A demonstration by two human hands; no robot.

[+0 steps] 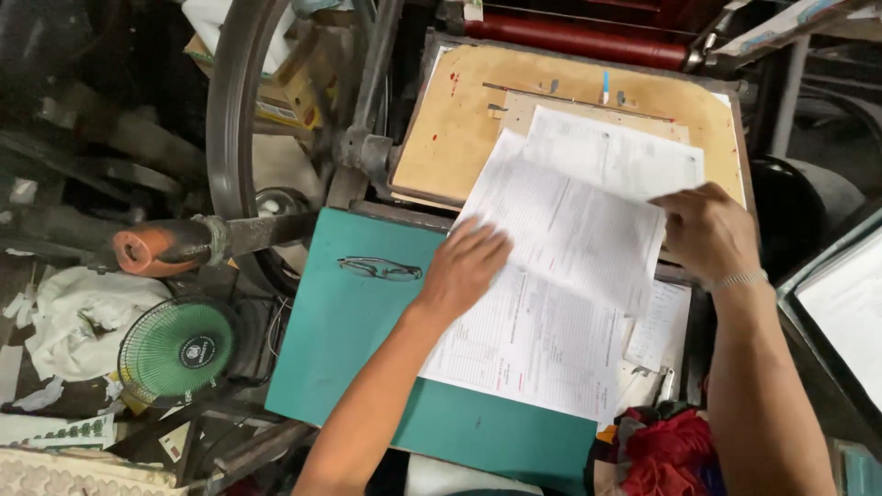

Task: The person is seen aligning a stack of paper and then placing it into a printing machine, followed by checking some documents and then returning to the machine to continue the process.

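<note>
My left hand lies flat, fingers spread and released, on the near stack of white printed paper sheets, which rests on the teal flat feed board. My right hand pinches the right edge of the single white printed sheet, lifted and tilted above the stack. A second white printed sheet lies at 12 o'clock from it on the tan wooden press platen.

Edges and clearance: the stack's left edge runs diagonally across the board; the board's left half is bare except for thin wire-frame spectacles at 9 o'clock from my left hand. The platen's near edge touches the board's far edge. At 10 o'clock the dark metal flywheel and the lever with its orange rounded handle close in that side. A small green round fan stands at 8 o'clock, beside white crumpled cloth. A red crumpled rag sits at 5 o'clock, just beside the stack's corner.

Packages: a yellow-brown cardboard box shows behind the flywheel at 11 o'clock.
</note>
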